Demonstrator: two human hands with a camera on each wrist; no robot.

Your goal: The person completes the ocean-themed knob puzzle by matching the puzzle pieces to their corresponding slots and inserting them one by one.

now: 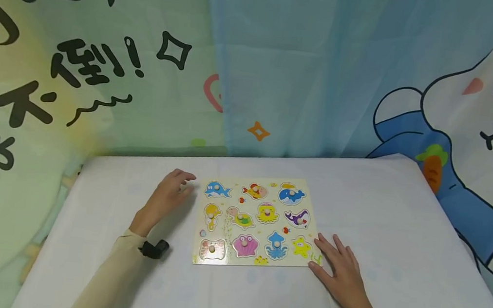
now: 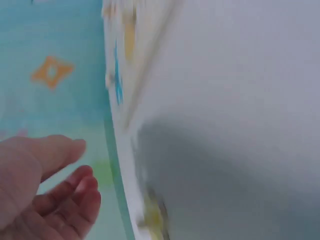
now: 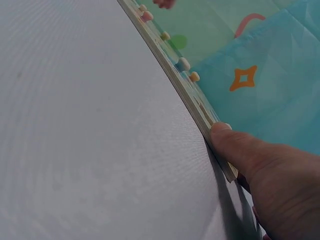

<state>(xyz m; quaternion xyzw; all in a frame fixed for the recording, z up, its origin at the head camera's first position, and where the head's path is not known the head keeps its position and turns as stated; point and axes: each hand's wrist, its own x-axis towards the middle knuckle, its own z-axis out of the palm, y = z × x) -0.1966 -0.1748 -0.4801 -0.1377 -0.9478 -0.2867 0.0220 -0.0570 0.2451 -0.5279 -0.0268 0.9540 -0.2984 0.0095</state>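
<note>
A pale wooden peg puzzle board [image 1: 232, 214] lies on the white-covered table, filled with sea-animal pictures and small knobs. Among them are a pink shell [image 1: 245, 245], a blue squid [image 1: 276, 245], a yellow starfish [image 1: 301, 247] and a turtle [image 1: 241, 218]. My right hand [image 1: 342, 270] spreads over the board's near right corner. In the right wrist view its thumb [image 3: 235, 145] presses on the board's edge, while the other fingers are hidden. Just left of the board, my left hand [image 1: 168, 196] hovers above the table with loosely bent fingers and nothing in them.
The white tablecloth [image 1: 398, 226] reaches back to a printed fabric backdrop [image 1: 289, 69] with lettering and a cartoon bear. A black wrist camera [image 1: 154, 248] sits on my left sleeve. Low in the left wrist view is a blurred yellow patch [image 2: 154, 215] by the table's edge.
</note>
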